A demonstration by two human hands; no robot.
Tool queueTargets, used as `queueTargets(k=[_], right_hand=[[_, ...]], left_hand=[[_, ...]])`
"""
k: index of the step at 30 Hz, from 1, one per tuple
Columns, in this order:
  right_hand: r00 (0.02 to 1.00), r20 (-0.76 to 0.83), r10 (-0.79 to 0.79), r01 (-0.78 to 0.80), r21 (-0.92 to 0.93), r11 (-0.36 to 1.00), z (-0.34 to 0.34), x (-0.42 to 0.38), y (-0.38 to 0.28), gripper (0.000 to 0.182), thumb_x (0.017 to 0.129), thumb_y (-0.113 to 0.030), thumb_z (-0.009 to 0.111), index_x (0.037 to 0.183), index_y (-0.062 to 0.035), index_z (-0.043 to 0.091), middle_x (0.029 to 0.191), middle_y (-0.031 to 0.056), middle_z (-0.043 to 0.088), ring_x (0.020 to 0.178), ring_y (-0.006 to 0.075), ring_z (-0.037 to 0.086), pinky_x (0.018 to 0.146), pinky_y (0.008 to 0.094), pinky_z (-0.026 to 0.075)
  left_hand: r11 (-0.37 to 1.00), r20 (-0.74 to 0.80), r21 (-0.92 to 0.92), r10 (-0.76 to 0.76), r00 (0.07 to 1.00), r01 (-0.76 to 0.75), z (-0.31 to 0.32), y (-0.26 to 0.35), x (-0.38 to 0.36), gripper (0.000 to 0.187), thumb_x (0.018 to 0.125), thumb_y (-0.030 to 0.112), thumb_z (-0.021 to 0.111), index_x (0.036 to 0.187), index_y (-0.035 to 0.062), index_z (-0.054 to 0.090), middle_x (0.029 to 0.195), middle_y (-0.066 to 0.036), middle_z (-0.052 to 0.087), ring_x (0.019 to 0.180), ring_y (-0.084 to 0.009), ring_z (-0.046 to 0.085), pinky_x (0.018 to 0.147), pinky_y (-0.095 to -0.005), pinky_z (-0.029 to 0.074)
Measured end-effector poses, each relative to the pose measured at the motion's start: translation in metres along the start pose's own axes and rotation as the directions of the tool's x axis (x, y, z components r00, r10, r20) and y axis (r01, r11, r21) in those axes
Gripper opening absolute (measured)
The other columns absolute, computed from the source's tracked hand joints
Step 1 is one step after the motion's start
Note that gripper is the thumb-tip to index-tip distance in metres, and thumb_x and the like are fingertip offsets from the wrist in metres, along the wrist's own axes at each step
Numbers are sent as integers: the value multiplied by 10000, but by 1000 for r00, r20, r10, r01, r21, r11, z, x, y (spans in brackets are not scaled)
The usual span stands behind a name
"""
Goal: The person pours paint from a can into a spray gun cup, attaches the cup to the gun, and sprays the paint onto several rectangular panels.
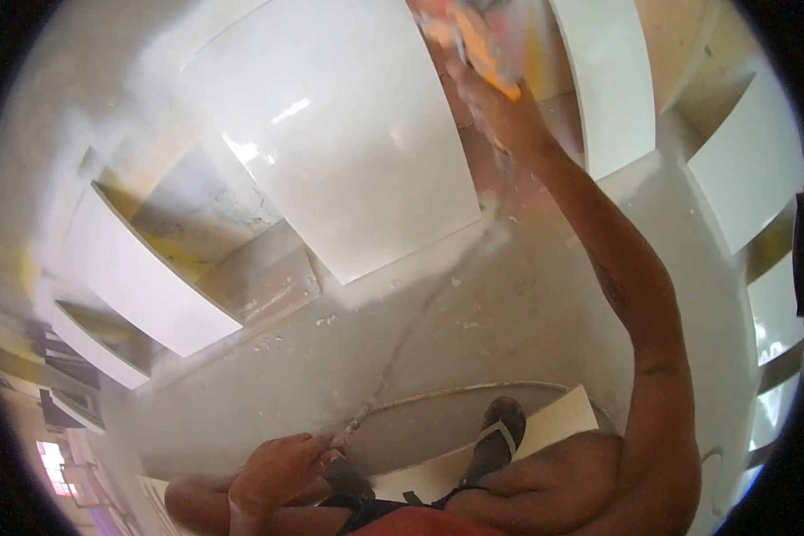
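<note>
My right hand [509, 116] is stretched far forward, its fingers wrapped round a spray gun [484, 52] with an orange body, blurred at the top of the view. From it a paint-spattered hose [408, 335] runs down across the floor towards my lap. There my left hand [281, 469] is closed on the hose, resting near my knee. Left of the gun stands a large glossy white panel [348, 143], its surface catching bright reflections. A narrower white panel [609, 85] is just right of the gun.
More white panels lean at the left [143, 259] and at the right [746, 165]. Pale mist hangs at the upper left. White spatters mark the grey floor [509, 295]. The hose curves round my sandalled foot [502, 429], beside a pale board [563, 420].
</note>
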State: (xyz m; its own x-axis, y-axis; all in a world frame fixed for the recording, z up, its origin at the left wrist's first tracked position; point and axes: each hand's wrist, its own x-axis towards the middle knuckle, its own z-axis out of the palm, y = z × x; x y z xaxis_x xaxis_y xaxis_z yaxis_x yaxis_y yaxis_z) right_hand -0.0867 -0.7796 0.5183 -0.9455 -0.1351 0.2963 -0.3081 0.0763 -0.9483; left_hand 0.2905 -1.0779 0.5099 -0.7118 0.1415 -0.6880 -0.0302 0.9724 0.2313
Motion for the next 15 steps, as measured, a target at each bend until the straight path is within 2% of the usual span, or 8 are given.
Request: queueTargets(k=[2, 6, 7, 9, 11, 13, 14, 15], right_hand=[[1000, 18, 15, -15, 14, 1000, -1, 14, -14, 300, 944, -373, 645, 1050, -101, 579, 730, -36, 523, 603, 72, 468, 530, 272, 407], [1000, -9, -2, 2, 4, 1000, -7, -6, -8, 347, 964, -356, 616, 1176, -84, 574, 885, 32, 572, 815, 109, 538, 729, 299, 462], [999, -22, 27, -27, -6, 1000, -9, -21, 3, 370, 971, -347, 605, 1222, -77, 566, 932, 52, 583, 870, 122, 548, 786, 311, 466], [978, 84, 192, -183, -112, 977, -25, -53, 32, 400, 973, -323, 602, 1278, -72, 542, 981, 70, 596, 892, 141, 560, 815, 337, 476], [969, 225, 103, 11, -453, 891, -48, -100, 61, 371, 965, -325, 606, 1207, -45, 575, 902, 72, 606, 805, 154, 578, 740, 347, 499], [779, 140, 611, -537, -355, 765, -56, -129, 58, 262, 930, -341, 638, 1002, -93, 592, 693, -15, 494, 534, 84, 464, 438, 246, 382], [775, 138, 617, -542, -357, 761, -62, -137, 63, 262, 930, -341, 638, 1002, -93, 592, 693, -15, 494, 534, 84, 464, 438, 246, 382], [689, 144, 710, -614, -404, 678, -67, -143, 72, 267, 937, -333, 627, 1030, -85, 595, 690, -6, 491, 542, 98, 476, 439, 254, 390]], left_hand=[[999, -144, -27, 40, 989, -45, 4, -4, 1, 263, 971, 320, 538, 1077, 107, 650, 896, -131, 674, 853, -364, 656, 747, -468, 521], [999, -187, -48, 15, 982, -25, -5, 2, -3, 262, 971, 315, 538, 1093, 111, 649, 898, -138, 673, 862, -371, 656, 758, -466, 520], [1000, -85, -30, -5, 996, 3, -7, 0, -2, 324, 984, 310, 524, 1196, 80, 607, 981, -172, 672, 915, -381, 653, 827, -463, 518], [1000, 23, -12, -28, 999, 29, -5, -5, -2, 400, 997, 305, 509, 1300, 48, 564, 1063, -205, 671, 968, -391, 650, 896, -460, 516], [999, 28, -12, 41, 999, -41, 2, -14, -1, 264, 963, 321, 550, 1147, 162, 651, 940, -119, 682, 880, -351, 664, 775, -446, 527], [997, 39, -48, 64, 997, -62, -2, -10, -2, 267, 960, 327, 553, 1153, 170, 650, 943, -115, 681, 885, -346, 665, 777, -443, 529], [994, 45, -82, 82, 996, -78, -2, -8, -2, 270, 957, 333, 557, 1158, 179, 649, 945, -110, 681, 891, -341, 666, 778, -441, 530], [993, 50, -83, 85, 995, -81, -2, -8, -1, 270, 957, 333, 557, 1158, 179, 649, 945, -110, 681, 891, -341, 666, 778, -441, 530]])
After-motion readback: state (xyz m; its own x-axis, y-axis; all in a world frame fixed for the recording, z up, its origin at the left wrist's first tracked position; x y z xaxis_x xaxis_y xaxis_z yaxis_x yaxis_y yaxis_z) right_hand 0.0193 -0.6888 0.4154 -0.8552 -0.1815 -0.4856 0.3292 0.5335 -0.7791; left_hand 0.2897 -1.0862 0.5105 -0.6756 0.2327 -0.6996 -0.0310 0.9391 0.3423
